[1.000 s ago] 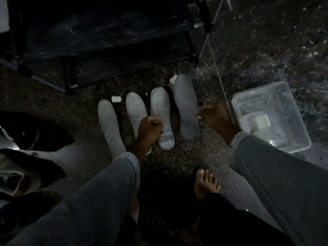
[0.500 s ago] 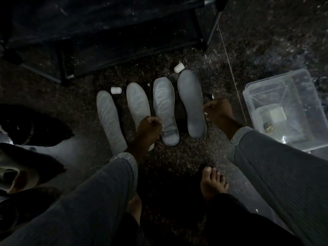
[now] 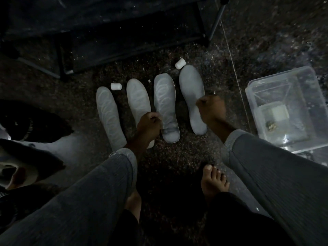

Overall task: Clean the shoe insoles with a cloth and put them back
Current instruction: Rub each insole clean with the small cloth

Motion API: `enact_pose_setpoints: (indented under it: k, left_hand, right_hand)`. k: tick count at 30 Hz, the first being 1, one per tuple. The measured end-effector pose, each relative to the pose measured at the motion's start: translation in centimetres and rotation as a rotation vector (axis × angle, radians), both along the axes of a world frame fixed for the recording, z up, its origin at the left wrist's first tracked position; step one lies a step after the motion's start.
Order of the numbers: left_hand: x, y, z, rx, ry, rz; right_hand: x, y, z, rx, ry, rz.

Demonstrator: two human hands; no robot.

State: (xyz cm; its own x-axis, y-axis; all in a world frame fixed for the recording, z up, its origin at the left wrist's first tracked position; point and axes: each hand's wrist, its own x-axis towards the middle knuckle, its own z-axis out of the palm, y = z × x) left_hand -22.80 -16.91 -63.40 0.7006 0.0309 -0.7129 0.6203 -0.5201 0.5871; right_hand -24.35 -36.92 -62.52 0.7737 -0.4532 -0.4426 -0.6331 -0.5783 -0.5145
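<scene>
Speckled floor (image 3: 177, 157) | left hand (image 3: 149, 126) curled on insole (image 3: 137, 102) | right hand (image 3: 212, 110) fisted

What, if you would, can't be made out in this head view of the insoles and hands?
- Left hand: dim light hides whether its fingers pinch anything.
- Right hand: its curled back hides any grip on the rightmost insole.
- Second insole: heel covered by left hand.
- Clear bin: contents too small.

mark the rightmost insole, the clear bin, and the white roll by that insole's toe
Rightmost insole (image 3: 189, 84): head view, on its forefoot.
Clear bin (image 3: 248, 91): head view, on its left wall.
White roll (image 3: 180, 64): head view, on its middle.
</scene>
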Motion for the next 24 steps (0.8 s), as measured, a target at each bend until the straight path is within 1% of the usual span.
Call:
enact_pose_setpoints:
  k: [4,7,11,14,15,17,20,23,24]
  left_hand:
    - [-0.1,0.0,0.1,0.015,-0.059,-0.112]
    - [-0.2,-0.3,-0.2,0.042,-0.082,-0.173]
    - [-0.5,-0.5,-0.7,0.039,-0.053,-0.199]
    - [-0.6,-0.5,-1.0,0.022,-0.047,-0.188]
    - [-0.5,-0.4,-1.1,0.019,-0.05,-0.193]
    - [-0.4,-0.3,-1.5,0.01,-0.05,-0.174]
    - [-0.3,0.0,-1.5,0.0,-0.046,-0.112]
    - [-0.2,-0.1,-0.7,-0.003,-0.099,-0.082]
    - [-0.2,-0.1,-0.3,-0.01,-0.127,-0.087]
  right_hand:
    - [-0.1,4.3,-0.6,0.07,0.01,0.185]
    - [-0.5,6.2,-0.9,0.124,0.036,0.164]
    - [-1.1,6.4,-1.3,0.133,0.074,0.136]
    - [-1.1,6.2,-1.5,0.171,0.087,0.126]
    - [-1.1,6.2,-1.6,0.17,0.097,0.154]
    - [-1.1,6.3,-2.2,0.152,0.081,0.195]
    - [-1.2,6.5,-2.5,0.158,0.04,0.171]
    - [-1.1,6.9,-2.9,0.132,-0.02,0.172]
    - [-0.9,7.0,-2.9,0.14,-0.042,0.134]
